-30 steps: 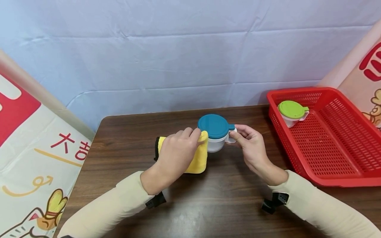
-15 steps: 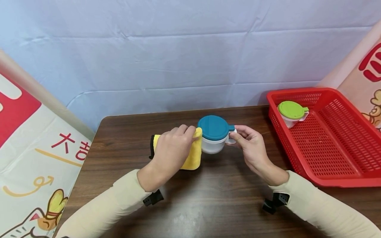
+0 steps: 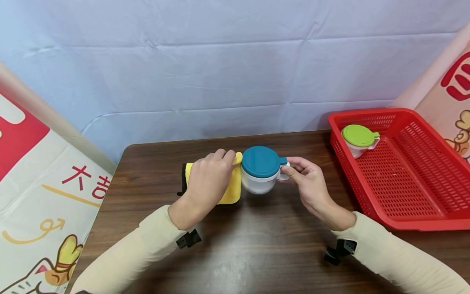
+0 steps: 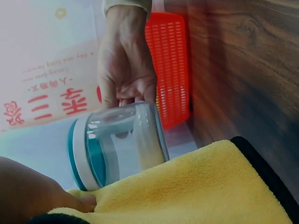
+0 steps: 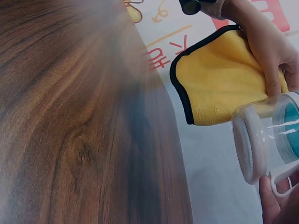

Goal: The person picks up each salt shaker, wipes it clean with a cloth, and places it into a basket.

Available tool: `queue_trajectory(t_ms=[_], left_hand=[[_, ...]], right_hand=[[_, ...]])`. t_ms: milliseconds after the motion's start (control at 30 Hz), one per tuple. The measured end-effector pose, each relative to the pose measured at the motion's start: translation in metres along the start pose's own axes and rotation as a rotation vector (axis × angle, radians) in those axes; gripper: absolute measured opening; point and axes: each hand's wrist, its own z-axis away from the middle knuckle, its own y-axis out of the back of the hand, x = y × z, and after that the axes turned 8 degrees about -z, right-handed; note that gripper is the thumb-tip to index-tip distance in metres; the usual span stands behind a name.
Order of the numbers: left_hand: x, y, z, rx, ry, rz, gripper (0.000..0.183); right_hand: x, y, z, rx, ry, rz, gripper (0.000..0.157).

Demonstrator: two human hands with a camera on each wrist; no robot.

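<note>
My right hand pinches the white handle of a clear seasoning jar with a round blue lid. In the right wrist view the jar is held up off the wooden table, its base towards that camera. My left hand grips a folded yellow cloth with black edging, right at the jar's left side. The left wrist view shows the cloth overlapping the lower side of the jar, with the left thumb on top of the fabric near the lid.
A red plastic basket stands on the right of the wooden table. Inside its far left corner sits a similar jar with a green lid. A pale cloth backdrop hangs behind the table, and printed panels flank both sides.
The left hand and yellow cloth have shifted left, exposing more of the jar's front. The jar has come slightly nearer to me, with the right hand still on its handle.
</note>
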Motion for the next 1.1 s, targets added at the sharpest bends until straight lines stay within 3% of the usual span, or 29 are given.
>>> queue_trajectory(t_ms=[467,700,933,1100], left_hand=[[-0.007,-0.002,0.000,-0.013,0.011,-0.009,0.016],[-0.017,0.002,0.004,-0.062,-0.016,-0.017,0.020],[-0.022,0.013,0.011,-0.085,-0.043,-0.001,0.021],[-0.014,0.024,0.014,-0.089,-0.074,0.037,0.019]], right_hand=[[0.003,0.002,0.000,-0.009,-0.002,0.022,0.027],[0.002,0.002,0.000,0.013,0.005,0.016,0.029],[0.003,0.004,-0.002,0.019,0.003,0.013,0.026],[0.002,0.000,-0.003,0.033,0.001,0.013,0.025]])
